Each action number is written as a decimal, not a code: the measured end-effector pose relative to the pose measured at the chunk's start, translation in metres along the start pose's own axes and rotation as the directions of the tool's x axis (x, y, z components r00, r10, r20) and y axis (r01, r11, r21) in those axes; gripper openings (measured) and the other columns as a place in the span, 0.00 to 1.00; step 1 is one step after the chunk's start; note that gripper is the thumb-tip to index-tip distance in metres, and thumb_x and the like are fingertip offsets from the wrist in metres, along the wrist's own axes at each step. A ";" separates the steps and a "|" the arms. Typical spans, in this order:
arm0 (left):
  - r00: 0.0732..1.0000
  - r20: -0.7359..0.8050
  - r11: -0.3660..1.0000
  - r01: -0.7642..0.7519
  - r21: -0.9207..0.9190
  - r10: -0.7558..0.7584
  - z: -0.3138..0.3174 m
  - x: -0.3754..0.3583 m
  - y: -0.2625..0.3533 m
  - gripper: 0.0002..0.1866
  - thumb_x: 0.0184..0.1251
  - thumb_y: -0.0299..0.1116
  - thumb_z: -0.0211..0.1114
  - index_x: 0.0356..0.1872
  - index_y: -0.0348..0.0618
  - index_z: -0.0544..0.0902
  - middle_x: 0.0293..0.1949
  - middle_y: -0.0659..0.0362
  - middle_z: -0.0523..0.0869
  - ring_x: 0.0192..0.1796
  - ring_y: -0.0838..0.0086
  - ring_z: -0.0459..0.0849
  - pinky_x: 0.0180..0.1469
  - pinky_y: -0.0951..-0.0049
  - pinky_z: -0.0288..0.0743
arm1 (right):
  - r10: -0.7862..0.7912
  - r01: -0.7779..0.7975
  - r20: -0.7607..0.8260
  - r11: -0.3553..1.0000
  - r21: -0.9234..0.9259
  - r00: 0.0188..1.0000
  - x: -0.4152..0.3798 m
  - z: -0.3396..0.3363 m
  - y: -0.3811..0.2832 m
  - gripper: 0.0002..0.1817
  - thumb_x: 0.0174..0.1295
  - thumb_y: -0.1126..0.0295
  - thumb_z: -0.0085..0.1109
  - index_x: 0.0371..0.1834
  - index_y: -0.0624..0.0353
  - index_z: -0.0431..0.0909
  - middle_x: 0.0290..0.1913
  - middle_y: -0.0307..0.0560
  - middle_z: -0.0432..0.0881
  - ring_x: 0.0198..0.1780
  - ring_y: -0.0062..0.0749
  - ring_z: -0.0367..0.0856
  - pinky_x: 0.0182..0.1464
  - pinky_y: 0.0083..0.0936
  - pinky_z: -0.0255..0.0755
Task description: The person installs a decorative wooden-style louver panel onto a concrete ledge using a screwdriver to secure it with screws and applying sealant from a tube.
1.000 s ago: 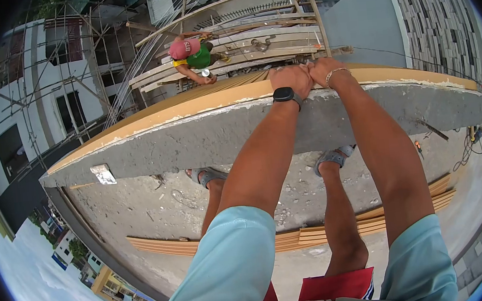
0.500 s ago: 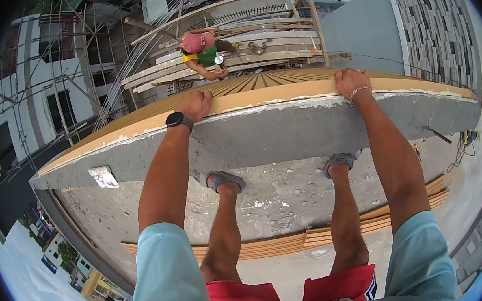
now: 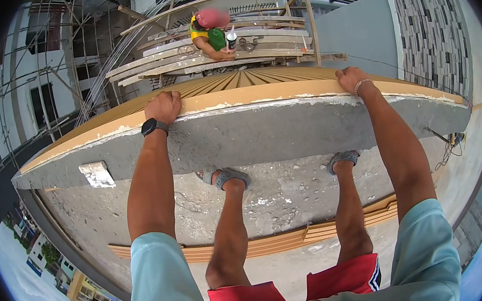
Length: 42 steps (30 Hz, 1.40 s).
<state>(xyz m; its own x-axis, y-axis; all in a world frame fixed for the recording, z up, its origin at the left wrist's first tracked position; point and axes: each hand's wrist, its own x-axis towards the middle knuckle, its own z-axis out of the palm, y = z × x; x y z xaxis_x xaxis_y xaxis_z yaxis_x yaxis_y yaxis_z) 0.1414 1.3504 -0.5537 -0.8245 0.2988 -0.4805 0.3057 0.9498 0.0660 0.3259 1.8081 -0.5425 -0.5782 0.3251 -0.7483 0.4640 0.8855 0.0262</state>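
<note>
A tan ribbed panel (image 3: 247,96) runs along the outer edge of a grey concrete ledge (image 3: 251,135), with white filler smeared on the seam. My left hand (image 3: 163,107), below a dark watch, curls over the panel's top edge left of centre. Right of centre, my right hand (image 3: 352,79), with a bracelet at the wrist, grips the same edge. The fingertips of both hands are hidden on the panel's far side. A white-smeared square plate (image 3: 97,175) rests on the ledge at the left.
Below, beyond the panel, a person in a red cap (image 3: 212,18) holds a tube (image 3: 231,37) on scaffold planks (image 3: 185,57). Tan strips (image 3: 250,247) lie on the rough floor behind my feet. A cable (image 3: 449,151) hangs at the right.
My left hand has shifted left along the panel edge. My right hand still grips the edge. The person below has moved slightly away from the panel, and the tube is raised.
</note>
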 end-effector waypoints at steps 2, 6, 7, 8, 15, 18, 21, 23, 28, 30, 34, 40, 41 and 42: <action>1.000 0.000 1.000 0.007 0.000 -0.007 -0.004 -0.001 0.003 0.28 0.67 0.48 0.40 0.31 0.36 0.84 0.34 0.42 0.85 0.39 0.49 0.84 0.51 0.53 0.71 | -0.065 0.062 0.038 0.994 0.090 0.997 -0.001 -0.005 -0.043 0.28 0.64 0.54 0.33 0.39 0.62 0.82 0.49 0.61 0.80 0.51 0.54 0.78 0.56 0.45 0.68; 0.999 0.028 1.000 -0.030 -0.005 0.030 -0.011 -0.005 0.009 0.29 0.68 0.49 0.39 0.32 0.36 0.83 0.35 0.43 0.85 0.39 0.49 0.84 0.50 0.53 0.71 | -0.259 0.241 0.063 0.949 0.205 0.964 -0.018 -0.012 -0.155 0.32 0.65 0.49 0.33 0.38 0.65 0.83 0.46 0.64 0.80 0.51 0.54 0.78 0.56 0.42 0.68; 0.998 0.059 1.000 -0.030 -0.002 0.030 -0.013 -0.004 0.008 0.30 0.68 0.51 0.38 0.33 0.34 0.82 0.36 0.41 0.84 0.41 0.48 0.83 0.50 0.53 0.72 | -0.285 0.265 0.068 0.940 0.217 0.956 -0.021 -0.014 -0.180 0.33 0.65 0.48 0.33 0.39 0.66 0.82 0.46 0.64 0.80 0.51 0.54 0.78 0.56 0.42 0.68; 0.998 0.057 1.000 -0.029 -0.009 0.030 -0.012 -0.004 0.007 0.30 0.68 0.51 0.38 0.33 0.34 0.82 0.36 0.41 0.84 0.41 0.48 0.83 0.50 0.53 0.72 | -0.323 0.299 0.080 0.928 0.222 0.943 -0.023 -0.018 -0.204 0.33 0.65 0.47 0.34 0.39 0.66 0.82 0.47 0.64 0.80 0.51 0.54 0.78 0.57 0.42 0.68; 0.998 0.029 0.998 -0.056 -0.031 0.057 -0.008 -0.005 0.005 0.30 0.68 0.50 0.39 0.29 0.34 0.83 0.35 0.42 0.84 0.39 0.48 0.83 0.51 0.50 0.69 | -0.423 0.408 0.039 0.891 0.200 0.905 0.000 -0.003 -0.248 0.33 0.63 0.45 0.38 0.39 0.67 0.82 0.43 0.64 0.81 0.49 0.50 0.79 0.56 0.38 0.70; 0.999 -0.014 0.997 -0.051 -0.060 0.050 -0.004 -0.006 0.005 0.30 0.67 0.50 0.41 0.26 0.34 0.82 0.33 0.43 0.84 0.37 0.47 0.83 0.50 0.50 0.70 | -0.466 0.358 0.244 0.853 0.381 0.851 0.017 -0.026 -0.233 0.28 0.60 0.48 0.44 0.34 0.64 0.83 0.40 0.62 0.82 0.46 0.49 0.81 0.52 0.36 0.72; 0.997 -0.065 0.996 -0.053 -0.078 0.048 -0.005 -0.007 0.006 0.28 0.65 0.48 0.43 0.24 0.34 0.83 0.30 0.43 0.84 0.35 0.48 0.83 0.51 0.50 0.70 | -0.302 0.149 0.263 0.866 0.478 0.916 0.055 -0.022 -0.222 0.20 0.59 0.53 0.52 0.32 0.62 0.81 0.37 0.56 0.83 0.43 0.47 0.80 0.49 0.35 0.73; 0.995 -0.092 0.994 -0.057 -0.089 0.048 -0.006 -0.006 0.006 0.26 0.64 0.47 0.45 0.23 0.35 0.83 0.28 0.43 0.84 0.33 0.50 0.83 0.51 0.51 0.69 | -0.311 0.274 0.055 0.897 0.346 0.949 0.076 -0.021 -0.212 0.17 0.57 0.56 0.54 0.33 0.61 0.81 0.38 0.55 0.82 0.44 0.47 0.80 0.49 0.35 0.73; 0.993 -0.111 0.994 -0.042 -0.100 0.031 -0.009 -0.010 0.008 0.26 0.64 0.47 0.46 0.21 0.34 0.82 0.24 0.43 0.83 0.31 0.48 0.82 0.46 0.52 0.72 | -0.395 0.380 -0.140 0.917 -0.123 0.908 0.117 -0.014 -0.206 0.17 0.53 0.63 0.53 0.44 0.56 0.81 0.46 0.57 0.81 0.50 0.49 0.80 0.53 0.39 0.73; 0.992 -0.118 0.994 -0.045 -0.095 0.034 -0.010 -0.010 0.006 0.26 0.65 0.47 0.47 0.22 0.33 0.81 0.26 0.43 0.83 0.33 0.47 0.81 0.46 0.52 0.71 | -0.425 0.395 -0.111 0.892 -0.218 0.899 0.133 -0.004 -0.208 0.17 0.53 0.63 0.53 0.45 0.56 0.81 0.48 0.56 0.81 0.51 0.48 0.79 0.54 0.39 0.73; 0.997 -0.052 0.994 -0.059 -0.093 0.055 -0.012 -0.010 0.005 0.26 0.66 0.47 0.46 0.23 0.35 0.82 0.31 0.46 0.82 0.37 0.49 0.81 0.48 0.53 0.70 | -0.517 0.495 0.088 0.736 -0.461 0.851 0.164 0.013 -0.213 0.19 0.54 0.64 0.53 0.49 0.57 0.79 0.51 0.55 0.79 0.53 0.46 0.79 0.54 0.38 0.73; 0.990 -0.070 0.982 -0.129 -0.137 0.121 -0.014 -0.013 0.004 0.22 0.69 0.43 0.47 0.24 0.36 0.81 0.29 0.48 0.79 0.35 0.49 0.77 0.44 0.55 0.67 | -0.586 0.548 0.072 0.697 -0.462 0.807 0.177 0.021 -0.255 0.25 0.55 0.55 0.57 0.55 0.55 0.74 0.51 0.58 0.77 0.52 0.49 0.79 0.51 0.39 0.75; 0.991 -0.075 0.984 -0.118 -0.134 0.109 -0.016 -0.013 0.005 0.22 0.69 0.43 0.47 0.24 0.36 0.81 0.29 0.48 0.79 0.35 0.49 0.77 0.44 0.55 0.67 | -0.597 0.555 0.070 0.689 -0.466 0.800 0.181 0.022 -0.267 0.25 0.55 0.55 0.57 0.55 0.55 0.74 0.51 0.58 0.77 0.52 0.49 0.79 0.51 0.39 0.75; 0.993 -0.056 0.983 -0.112 -0.143 0.105 -0.018 -0.014 0.006 0.22 0.69 0.43 0.48 0.24 0.37 0.81 0.29 0.49 0.79 0.35 0.50 0.77 0.44 0.56 0.67 | -0.550 0.565 0.193 0.659 -0.496 0.812 0.186 0.025 -0.277 0.26 0.54 0.54 0.58 0.55 0.54 0.75 0.52 0.59 0.76 0.52 0.49 0.79 0.51 0.40 0.75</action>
<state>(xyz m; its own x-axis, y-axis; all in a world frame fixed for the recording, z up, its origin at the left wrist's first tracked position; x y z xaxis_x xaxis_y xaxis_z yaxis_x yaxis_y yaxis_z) 0.1459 1.3534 -0.5311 -0.8132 0.4016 -0.4213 0.3252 0.9138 0.2434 0.1067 1.6152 -0.7053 -0.5957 -0.2872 -0.7501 -0.3535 0.9323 -0.0761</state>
